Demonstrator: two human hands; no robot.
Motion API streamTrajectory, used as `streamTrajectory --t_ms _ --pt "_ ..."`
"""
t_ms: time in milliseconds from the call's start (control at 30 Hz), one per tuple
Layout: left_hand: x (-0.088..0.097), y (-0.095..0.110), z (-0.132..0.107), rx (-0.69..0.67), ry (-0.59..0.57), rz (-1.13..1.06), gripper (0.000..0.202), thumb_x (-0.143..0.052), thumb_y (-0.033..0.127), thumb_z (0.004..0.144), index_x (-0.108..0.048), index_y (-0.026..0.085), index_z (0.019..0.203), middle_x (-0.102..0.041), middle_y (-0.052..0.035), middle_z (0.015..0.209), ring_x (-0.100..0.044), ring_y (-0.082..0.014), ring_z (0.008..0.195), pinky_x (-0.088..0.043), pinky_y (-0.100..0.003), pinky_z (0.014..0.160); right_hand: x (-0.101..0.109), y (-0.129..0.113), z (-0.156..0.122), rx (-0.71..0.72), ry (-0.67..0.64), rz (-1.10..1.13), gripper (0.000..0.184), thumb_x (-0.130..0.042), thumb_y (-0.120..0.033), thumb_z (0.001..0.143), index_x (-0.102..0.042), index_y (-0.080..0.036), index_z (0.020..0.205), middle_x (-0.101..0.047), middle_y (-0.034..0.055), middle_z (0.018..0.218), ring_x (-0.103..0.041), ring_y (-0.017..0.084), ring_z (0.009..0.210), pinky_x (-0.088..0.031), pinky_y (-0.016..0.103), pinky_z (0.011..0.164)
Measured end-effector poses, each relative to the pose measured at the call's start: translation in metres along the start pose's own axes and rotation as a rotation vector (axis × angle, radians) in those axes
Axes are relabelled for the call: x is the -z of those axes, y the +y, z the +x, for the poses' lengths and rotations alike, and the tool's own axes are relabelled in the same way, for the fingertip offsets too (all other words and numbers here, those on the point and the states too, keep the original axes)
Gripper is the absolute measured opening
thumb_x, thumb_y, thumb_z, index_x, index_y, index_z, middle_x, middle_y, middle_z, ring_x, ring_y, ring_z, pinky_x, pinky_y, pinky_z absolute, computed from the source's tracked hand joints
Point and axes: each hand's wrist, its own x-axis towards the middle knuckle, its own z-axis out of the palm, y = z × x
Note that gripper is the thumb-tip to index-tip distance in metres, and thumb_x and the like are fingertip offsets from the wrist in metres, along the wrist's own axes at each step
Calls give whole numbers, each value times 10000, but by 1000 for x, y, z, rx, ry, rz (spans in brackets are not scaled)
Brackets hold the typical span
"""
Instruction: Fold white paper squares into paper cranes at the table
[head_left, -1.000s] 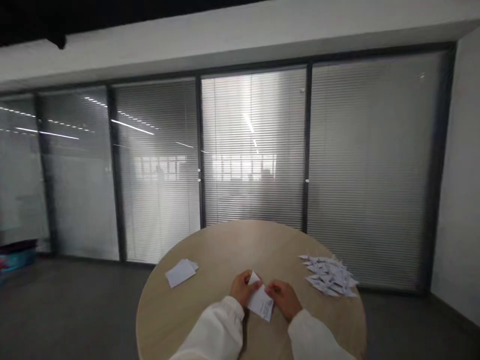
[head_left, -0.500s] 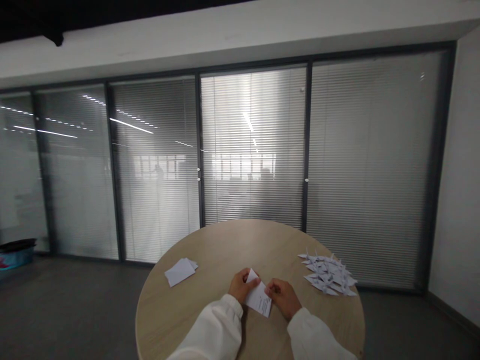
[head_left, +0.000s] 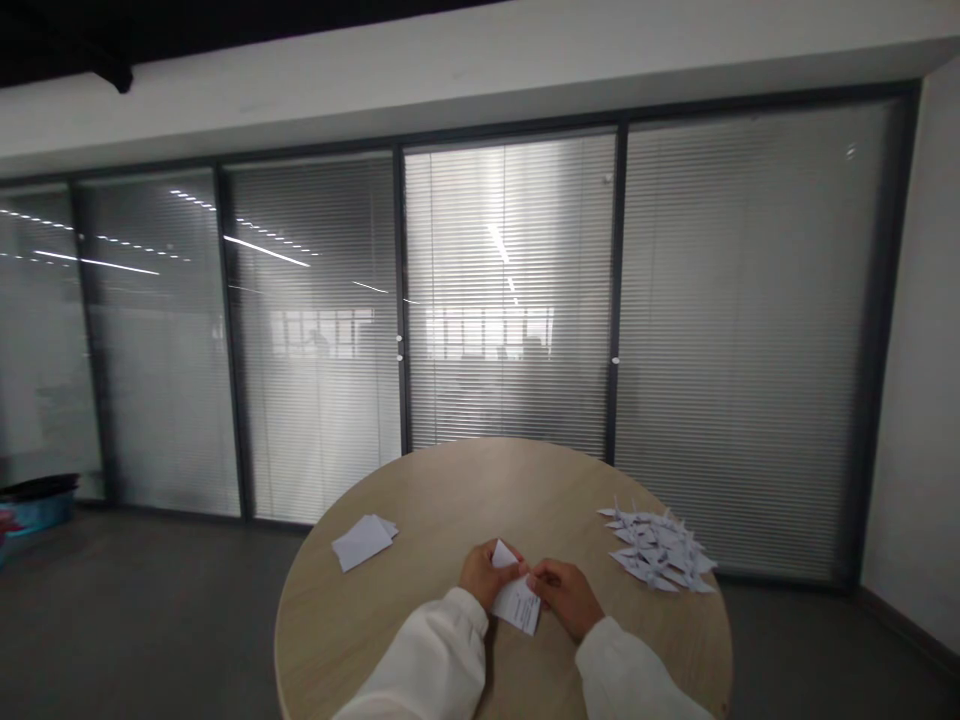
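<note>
Paper (head_left: pixel 516 610), folded and printed near its lower end, sits between both hands over the near middle of the round wooden surface (head_left: pixel 450 490). The left hand (head_left: pixel 480 578) has its grip on the upper left edge, thumb on top; the right hand (head_left: pixel 568 597) pinches the right edge, fingertips close to that thumb. For this step, seemingly a fold, it would pay to hold the left thumb firm as an anchor, match edges before pressing, and crease lightly outward. Flat sheets (head_left: pixel 364 545) lie at left, pointed origami figures (head_left: pixel 661 553) at right.
</note>
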Motion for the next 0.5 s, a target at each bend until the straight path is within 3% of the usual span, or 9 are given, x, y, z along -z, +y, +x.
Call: streamTrajectory --t_ms 200,333,500 --pt "0 1 0 6 21 -67 329 -707 376 464 -606 122 647 -576 6 526 -502 -111 481 -395 -218 477 0 3 1 1 18 -38 293 -526 -439 672 -583 -153 644 -625 20 593 -548 131 540 -421 211 484" --pt "2 8 -2 6 40 -139 315 -685 409 478 -594 120 564 -568 7 491 -493 -110 457 -375 -216 460 1 3 1 -7 34 -99 288 -508 -427 687 -589 -153 654 -630 20 593 -551 129 542 -411 205 486" --pt "0 16 -7 25 6 -191 317 -688 407 472 -589 114 542 -540 18 448 -460 -95 416 -348 -212 432 2 -5 -1 57 61 -186 244 -514 -380 697 -602 -155 659 -634 20 627 -565 136 599 -415 212 562"
